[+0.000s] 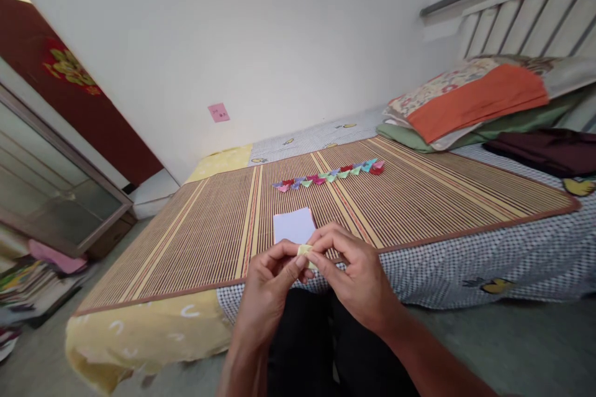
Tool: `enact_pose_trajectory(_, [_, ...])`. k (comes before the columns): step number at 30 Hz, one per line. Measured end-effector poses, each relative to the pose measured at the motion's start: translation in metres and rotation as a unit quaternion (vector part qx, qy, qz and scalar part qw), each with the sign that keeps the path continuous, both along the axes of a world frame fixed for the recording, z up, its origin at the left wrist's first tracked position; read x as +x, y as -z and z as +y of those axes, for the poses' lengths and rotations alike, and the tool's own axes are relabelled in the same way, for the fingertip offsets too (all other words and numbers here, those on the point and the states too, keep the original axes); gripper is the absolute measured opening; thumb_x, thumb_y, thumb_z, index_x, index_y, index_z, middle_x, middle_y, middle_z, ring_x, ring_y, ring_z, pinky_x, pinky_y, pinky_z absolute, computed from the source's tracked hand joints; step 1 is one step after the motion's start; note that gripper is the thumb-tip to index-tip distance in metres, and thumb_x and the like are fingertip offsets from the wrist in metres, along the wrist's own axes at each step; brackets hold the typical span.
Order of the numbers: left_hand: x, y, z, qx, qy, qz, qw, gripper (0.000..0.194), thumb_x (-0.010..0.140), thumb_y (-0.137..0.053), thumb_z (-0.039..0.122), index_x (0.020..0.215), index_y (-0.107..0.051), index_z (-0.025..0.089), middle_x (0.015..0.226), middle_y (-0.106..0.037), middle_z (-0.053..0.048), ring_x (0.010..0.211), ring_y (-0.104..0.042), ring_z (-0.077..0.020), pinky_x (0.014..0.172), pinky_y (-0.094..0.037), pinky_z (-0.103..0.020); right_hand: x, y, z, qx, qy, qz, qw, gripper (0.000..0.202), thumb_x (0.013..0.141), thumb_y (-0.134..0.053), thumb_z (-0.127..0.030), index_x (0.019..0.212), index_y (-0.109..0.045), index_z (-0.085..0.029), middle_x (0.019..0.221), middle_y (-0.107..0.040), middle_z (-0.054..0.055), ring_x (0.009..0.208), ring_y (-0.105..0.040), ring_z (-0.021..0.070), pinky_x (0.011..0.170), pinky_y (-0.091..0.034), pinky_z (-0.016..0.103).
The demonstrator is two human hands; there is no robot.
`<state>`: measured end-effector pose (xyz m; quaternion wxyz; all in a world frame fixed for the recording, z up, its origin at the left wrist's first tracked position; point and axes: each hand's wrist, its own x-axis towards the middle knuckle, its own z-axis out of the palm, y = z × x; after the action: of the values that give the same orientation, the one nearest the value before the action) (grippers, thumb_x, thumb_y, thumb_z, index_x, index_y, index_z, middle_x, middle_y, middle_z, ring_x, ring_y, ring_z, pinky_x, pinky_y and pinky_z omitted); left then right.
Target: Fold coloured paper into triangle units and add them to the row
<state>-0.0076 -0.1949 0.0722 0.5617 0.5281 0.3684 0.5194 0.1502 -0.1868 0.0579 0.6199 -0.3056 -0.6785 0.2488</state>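
Observation:
A small pale yellow piece of folded paper (305, 250) is pinched between my two hands, above the near edge of the mat. My left hand (272, 279) grips its left side with thumb and fingers. On its right side, the thumb and fingers of my right hand (351, 267) are closed. Just beyond my hands, a stack of light lavender paper sheets (293, 226) lies on the woven mat (209, 229). Farther back on the mat stretches a row of small folded paper pieces (330, 176) in red, green, blue, pink and purple.
The mat covers a bed with a checked sheet (465, 260) and a yellow cloth (162, 329). Pillows with an orange cover (479, 102) and a dark folded cloth (544, 152) lie at the right. Books (28, 285) are stacked low at the left.

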Motion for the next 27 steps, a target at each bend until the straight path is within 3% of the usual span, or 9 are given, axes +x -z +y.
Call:
enact_pose_trajectory(8, [0.000, 0.005, 0.003, -0.071, 0.022, -0.082, 0.994, 0.012, 0.080, -0.080, 0.022, 0.089, -0.082, 0.016, 0.071, -0.071, -0.004, 0.063, -0.059, -0.0107, 0.066, -0.047, -0.022, 0.003, 0.000, 0.000, 0.036, 0.010, -0.006, 0.999, 0.014, 0.092, -0.064, -0.009, 0.081, -0.064, -0.019, 0.087, -0.065, 0.002, 0.085, -0.065, 0.0152, 0.075, -0.049, 0.027])
enact_pose_trajectory(15, [0.004, 0.000, -0.001, -0.005, -0.042, 0.026, 0.999, 0.017, 0.084, -0.077, 0.030, 0.083, -0.079, 0.014, 0.065, -0.068, -0.002, 0.063, -0.057, -0.0109, 0.064, -0.046, -0.022, 0.000, 0.001, -0.001, 0.028, 0.018, -0.007, 0.999, 0.015, 0.090, -0.064, -0.007, 0.080, -0.064, -0.019, 0.085, -0.064, 0.003, 0.084, -0.064, 0.0167, 0.075, -0.050, 0.029])
enact_pose_trajectory(22, [0.013, -0.006, -0.009, 0.024, -0.132, 0.017, 0.991, 0.021, 0.075, -0.084, 0.027, 0.084, -0.068, 0.016, 0.072, -0.069, -0.001, 0.061, -0.063, -0.0118, 0.059, -0.052, -0.022, -0.003, 0.001, 0.000, 0.010, 0.003, 0.021, 1.000, 0.016, 0.090, -0.063, -0.008, 0.078, -0.063, -0.019, 0.086, -0.064, 0.004, 0.084, -0.065, 0.0176, 0.075, -0.050, 0.030])
enact_pose_trajectory(27, [0.015, -0.007, -0.015, 0.064, -0.143, 0.064, 0.986, 0.014, 0.084, -0.075, 0.027, 0.082, -0.067, 0.017, 0.073, -0.069, -0.001, 0.067, -0.065, -0.0125, 0.065, -0.054, -0.022, -0.002, 0.003, 0.001, -0.031, -0.023, 0.062, 0.997, 0.015, 0.089, -0.065, -0.010, 0.078, -0.063, -0.019, 0.087, -0.065, 0.003, 0.084, -0.065, 0.0172, 0.075, -0.051, 0.030])
